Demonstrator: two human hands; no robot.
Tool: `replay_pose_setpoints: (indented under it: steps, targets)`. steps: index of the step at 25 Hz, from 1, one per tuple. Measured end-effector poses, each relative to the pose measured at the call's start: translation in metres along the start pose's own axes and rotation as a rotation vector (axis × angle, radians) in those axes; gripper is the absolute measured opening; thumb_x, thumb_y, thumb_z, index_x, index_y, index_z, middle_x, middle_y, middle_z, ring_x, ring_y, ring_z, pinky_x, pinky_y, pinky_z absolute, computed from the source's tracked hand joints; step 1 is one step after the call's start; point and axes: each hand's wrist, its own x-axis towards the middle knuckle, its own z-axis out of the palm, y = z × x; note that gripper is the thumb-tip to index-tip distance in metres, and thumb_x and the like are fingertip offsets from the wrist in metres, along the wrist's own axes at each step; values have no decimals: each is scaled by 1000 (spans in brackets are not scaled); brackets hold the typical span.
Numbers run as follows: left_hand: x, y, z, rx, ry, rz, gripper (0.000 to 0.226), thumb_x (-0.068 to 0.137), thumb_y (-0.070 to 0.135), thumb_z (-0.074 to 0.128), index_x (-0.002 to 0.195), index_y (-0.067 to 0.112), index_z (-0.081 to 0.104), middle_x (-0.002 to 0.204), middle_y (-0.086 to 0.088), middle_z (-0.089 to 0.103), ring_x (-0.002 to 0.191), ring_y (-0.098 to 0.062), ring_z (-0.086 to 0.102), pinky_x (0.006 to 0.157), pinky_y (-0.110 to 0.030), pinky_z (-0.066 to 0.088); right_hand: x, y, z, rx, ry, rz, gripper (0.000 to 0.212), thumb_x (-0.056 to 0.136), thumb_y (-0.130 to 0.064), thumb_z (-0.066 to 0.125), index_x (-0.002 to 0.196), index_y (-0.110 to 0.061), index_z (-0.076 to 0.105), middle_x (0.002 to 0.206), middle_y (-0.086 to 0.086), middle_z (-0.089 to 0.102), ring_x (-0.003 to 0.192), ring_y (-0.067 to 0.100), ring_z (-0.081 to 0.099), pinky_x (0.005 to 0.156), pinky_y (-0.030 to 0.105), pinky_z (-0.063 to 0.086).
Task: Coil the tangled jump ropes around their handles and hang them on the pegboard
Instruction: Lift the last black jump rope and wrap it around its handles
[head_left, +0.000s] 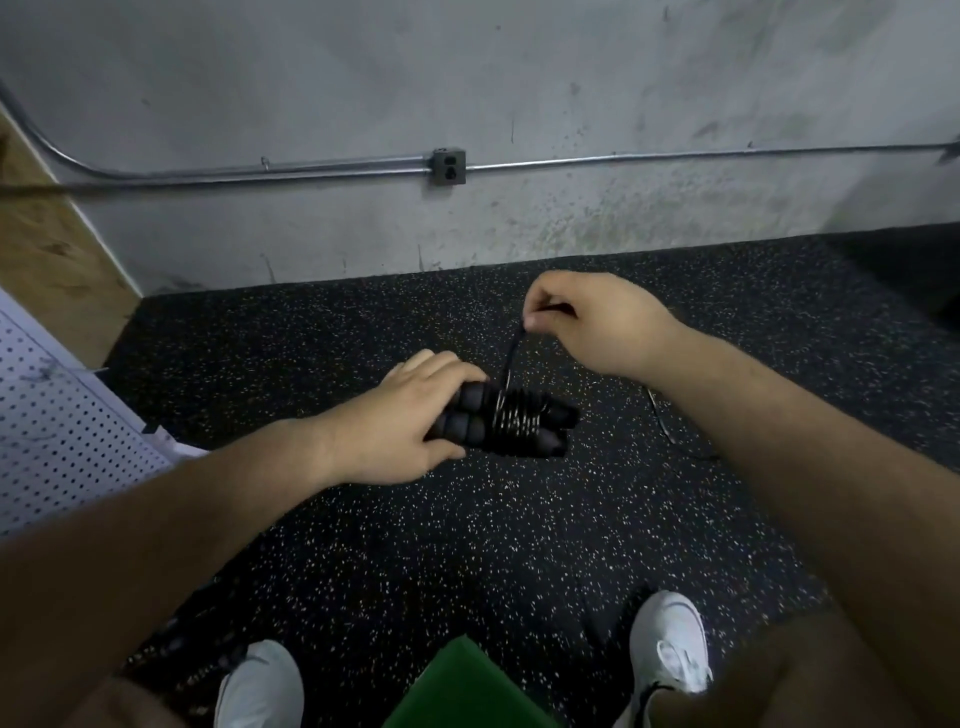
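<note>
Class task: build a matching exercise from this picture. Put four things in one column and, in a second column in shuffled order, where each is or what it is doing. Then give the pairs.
Things
1 left hand
2 right hand
3 pegboard
4 outlet

Place or state
a fixed on the wall
b pinches the cord
c grips the handles
d at the picture's left edge

Pairs: 1-c, 2-b, 3-d, 4-a
</note>
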Motion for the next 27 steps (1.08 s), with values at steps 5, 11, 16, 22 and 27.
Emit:
replay_pose_setpoints:
  steps: [5,11,16,22,27]
  targets:
    - [-7,24,-20,-319,102,-84,84,82,23,81,144,39,26,133,13,41,129,-3,41,115,-33,37,-3,24,28,752,-192,157,12,99,-28,60,91,-19,63,92,3,68,77,14,60,75,35,52]
    - [5,17,-21,-412,302,-158,74,79,18,83,135,36,39,132,9,46,128,-6,45,116,-35,36,-23,-20,77,1088,-462,281,22,108,-26,37,97,-16,53,69,-4,47,57,10,42,54,27,42]
    - [16,-7,-20,36,342,-199,70,83,17,75,143,16,38,126,6,41,123,-15,35,114,-37,29,-43,-67,77,738,-494,275,35,109,-37,34,108,-10,56,70,0,51,51,12,54,53,28,49]
    - [20,-19,-10,283,261,-160,69,84,14,71,146,14,39,127,0,43,117,-19,37,106,-36,33,-63,-105,39,474,-724,344,22,104,-14,37,110,4,48,70,14,73,54,17,70,53,27,57]
    - [21,-15,-9,366,202,-51,74,77,8,74,143,13,43,125,-1,46,116,-20,40,102,-37,37,-59,-95,-19,15,-411,112,26,104,-31,47,86,-20,61,79,-3,67,69,17,68,62,31,54]
